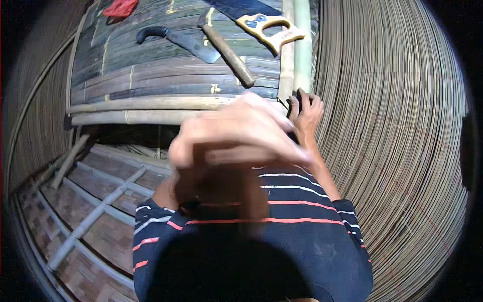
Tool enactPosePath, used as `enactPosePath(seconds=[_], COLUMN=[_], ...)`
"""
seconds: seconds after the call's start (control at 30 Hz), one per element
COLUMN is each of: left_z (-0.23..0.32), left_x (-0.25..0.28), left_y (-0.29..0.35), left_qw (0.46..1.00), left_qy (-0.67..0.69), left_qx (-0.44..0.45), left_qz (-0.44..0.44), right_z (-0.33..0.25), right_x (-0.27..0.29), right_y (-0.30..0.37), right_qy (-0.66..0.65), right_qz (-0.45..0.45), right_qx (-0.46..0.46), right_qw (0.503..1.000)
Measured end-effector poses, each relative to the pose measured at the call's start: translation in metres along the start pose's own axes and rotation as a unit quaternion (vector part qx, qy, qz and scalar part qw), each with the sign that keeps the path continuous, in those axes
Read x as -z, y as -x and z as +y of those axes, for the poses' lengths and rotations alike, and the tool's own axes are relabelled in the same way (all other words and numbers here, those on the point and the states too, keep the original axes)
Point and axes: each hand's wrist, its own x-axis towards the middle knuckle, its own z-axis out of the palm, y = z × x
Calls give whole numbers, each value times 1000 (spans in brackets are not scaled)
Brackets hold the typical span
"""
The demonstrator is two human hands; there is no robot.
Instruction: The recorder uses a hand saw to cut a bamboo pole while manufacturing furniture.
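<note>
My left hand [236, 128] is raised close to the camera and smeared by motion, so its fingers and anything in them cannot be made out. Beyond it, my right hand [308, 115] is closed at the near end of a green bamboo pole [302, 50], at the corner of the bamboo-slat platform [151, 80]. A dark bit shows between its thumb and fingers, too small to name. On the slats lie a hammer [229, 54] with a wooden handle, a broad-bladed knife [191, 46] with a dark handle, and a handsaw [269, 30] with a pale wooden handle.
A red cloth-like item [121, 8] lies at the platform's far left. Pale bamboo poles [151, 117] edge its front. A wall of thin reeds [387, 126] rises close on the right. At lower left is a bamboo lattice frame [95, 211] over woven matting.
</note>
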Motion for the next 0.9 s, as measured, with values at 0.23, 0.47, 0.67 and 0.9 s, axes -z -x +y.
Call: enactPosePath(seconds=[0.23, 0.47, 0.67, 0.9], left_z=[72, 105, 110, -4], left_x=[-59, -73, -61, 52], left_y=[-33, -50, -47, 33], left_qw=[995, 999, 977, 919], left_qy=[90, 34, -176, -312], left_qx=[-34, -17, -103, 149], left_qz=[-2, 0, 69, 191], right_z=[-14, -4, -23, 6], right_x=[-1, 2, 12, -3], right_y=[-12, 0, -14, -3], right_qy=[-14, 37, -18, -33], right_qz=[-11, -17, -41, 30], right_qx=[19, -17, 28, -13], right_qw=[1000, 999, 999, 999])
